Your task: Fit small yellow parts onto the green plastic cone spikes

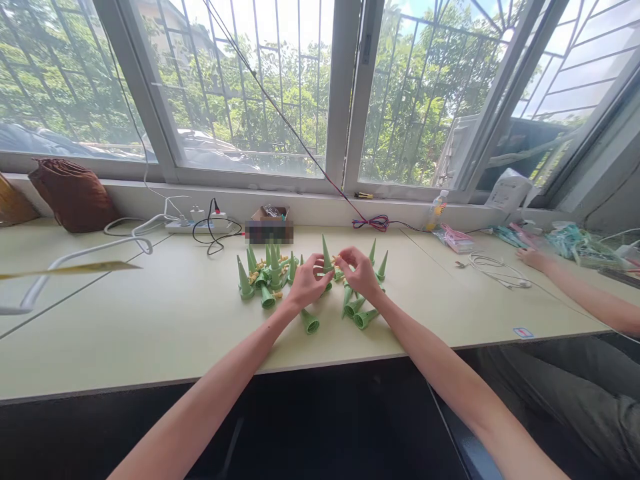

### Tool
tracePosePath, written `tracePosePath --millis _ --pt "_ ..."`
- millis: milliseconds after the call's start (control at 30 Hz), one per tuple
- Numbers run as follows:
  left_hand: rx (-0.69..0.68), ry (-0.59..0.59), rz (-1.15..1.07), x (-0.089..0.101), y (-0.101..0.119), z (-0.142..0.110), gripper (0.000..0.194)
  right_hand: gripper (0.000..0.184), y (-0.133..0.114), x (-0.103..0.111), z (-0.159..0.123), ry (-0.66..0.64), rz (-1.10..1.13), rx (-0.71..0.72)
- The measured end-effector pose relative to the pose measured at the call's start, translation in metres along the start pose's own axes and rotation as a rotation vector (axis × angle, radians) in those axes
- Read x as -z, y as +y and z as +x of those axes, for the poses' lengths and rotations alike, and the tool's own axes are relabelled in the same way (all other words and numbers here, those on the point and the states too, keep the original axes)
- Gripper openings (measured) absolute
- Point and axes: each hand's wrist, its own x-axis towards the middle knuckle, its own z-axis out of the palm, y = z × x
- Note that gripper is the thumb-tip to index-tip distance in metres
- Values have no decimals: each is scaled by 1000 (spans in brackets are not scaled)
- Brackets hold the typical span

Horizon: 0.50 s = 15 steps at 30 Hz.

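My left hand (309, 281) and my right hand (358, 272) meet over a heap of green plastic cones (270, 277) on the pale table (150, 320). My left fingers grip one upright green cone (326, 257). My right fingers are pinched together next to its tip, on a small yellowish part (337, 261) too small to name. More cones (364, 316) lie on their sides under and in front of my hands. Small yellow pieces (256, 272) are mixed into the heap at the left.
A power strip (193, 223) with cables, a small cardboard box (270, 215) and a brown bag (73, 193) sit along the window sill. A bottle (436, 211) and white earphones (493, 268) lie to the right, where another person's hand (533, 259) rests.
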Motion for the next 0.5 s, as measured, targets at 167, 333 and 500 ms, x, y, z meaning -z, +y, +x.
tracePosePath --millis 167,333,500 --pt "6 17 8 1 2 -1 31 24 1 -1 0 3 -13 23" --pt "4 37 21 1 2 -1 30 25 6 -1 0 -1 -52 12" --pt "-42 39 62 1 1 -1 29 24 11 -2 0 -28 -95 -1"
